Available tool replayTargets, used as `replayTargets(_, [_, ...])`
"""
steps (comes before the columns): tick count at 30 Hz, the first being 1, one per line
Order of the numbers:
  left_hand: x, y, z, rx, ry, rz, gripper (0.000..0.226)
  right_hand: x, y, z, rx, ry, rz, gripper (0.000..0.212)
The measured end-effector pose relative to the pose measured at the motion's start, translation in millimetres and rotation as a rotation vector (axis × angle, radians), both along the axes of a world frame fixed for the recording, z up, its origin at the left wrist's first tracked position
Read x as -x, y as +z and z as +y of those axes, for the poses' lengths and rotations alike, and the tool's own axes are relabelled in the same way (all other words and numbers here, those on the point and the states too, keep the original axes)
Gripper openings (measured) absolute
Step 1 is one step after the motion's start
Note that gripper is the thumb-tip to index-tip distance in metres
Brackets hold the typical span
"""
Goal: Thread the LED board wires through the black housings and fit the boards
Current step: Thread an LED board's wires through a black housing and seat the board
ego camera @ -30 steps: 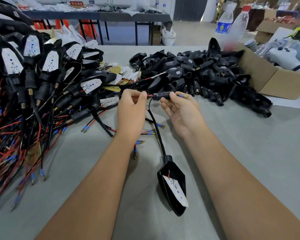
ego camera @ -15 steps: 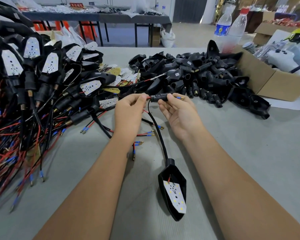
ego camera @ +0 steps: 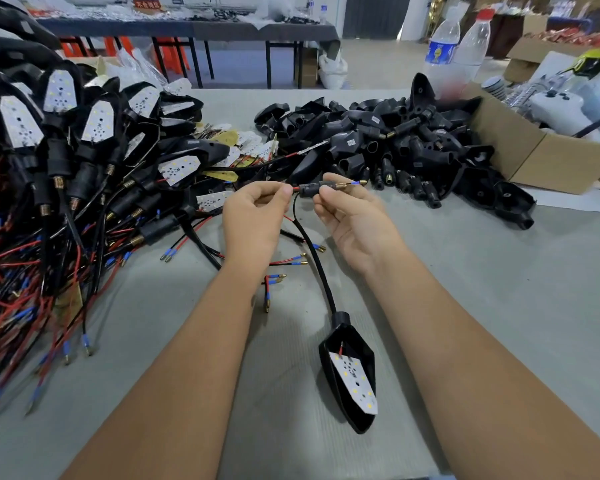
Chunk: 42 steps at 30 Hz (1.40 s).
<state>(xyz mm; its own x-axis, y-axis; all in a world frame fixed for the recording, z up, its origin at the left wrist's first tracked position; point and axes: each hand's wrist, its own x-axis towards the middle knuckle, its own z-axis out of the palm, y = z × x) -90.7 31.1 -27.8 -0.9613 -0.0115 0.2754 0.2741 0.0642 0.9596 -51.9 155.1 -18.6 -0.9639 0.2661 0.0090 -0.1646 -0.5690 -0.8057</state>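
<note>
On the grey surface (ego camera: 499, 306), the heap of finished lamps (ego camera: 66, 150) sprawls at left with loose leads trailing toward the work; these could snag the one in hand. The black housing (ego camera: 350, 368) lies near the person, its LED board (ego camera: 355, 386) tilted inside, not yet seated; a hard tug on the cable (ego camera: 317, 268) could drag it askew. Left hand (ego camera: 253, 220) pinches the red wire (ego camera: 296, 189), right hand (ego camera: 354, 220) grips the small sleeve (ego camera: 317, 188); the terminal (ego camera: 359, 182) could jam.
</note>
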Motion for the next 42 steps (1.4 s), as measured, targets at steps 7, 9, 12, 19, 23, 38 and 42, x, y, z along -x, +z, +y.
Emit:
replayTargets(7, [-4,3,1,-0.037,-0.054,-0.049,0.012,2,-1,-3,-0.007,-0.035,-0.021,0.011])
replayTargets(9, [-5,4,2,-0.077,-0.144,-0.114,0.018,4,-2,-2,0.004,-0.071,-0.020,0.010])
replayTargets(12, [-8,2,7,-0.025,-0.256,-0.122,0.036,4,-3,0,0.000,-0.106,-0.008,0.011])
replayTargets(19, [-8,4,5,-0.116,-0.219,-0.153,0.025,3,1,1,0.037,-0.100,0.013,0.011])
replayTargets(23, [-8,5,4,-0.146,-0.239,-0.138,0.014,4,2,0,0.019,-0.124,0.006,0.011])
replayTargets(38, [-3,10,5,-0.142,-0.260,-0.328,0.026,6,1,6,-0.054,-0.119,-0.041,0.045])
replayTargets(42, [-5,8,0,-0.088,-0.311,-0.243,0.027,6,2,10,-0.083,-0.168,-0.086,0.045])
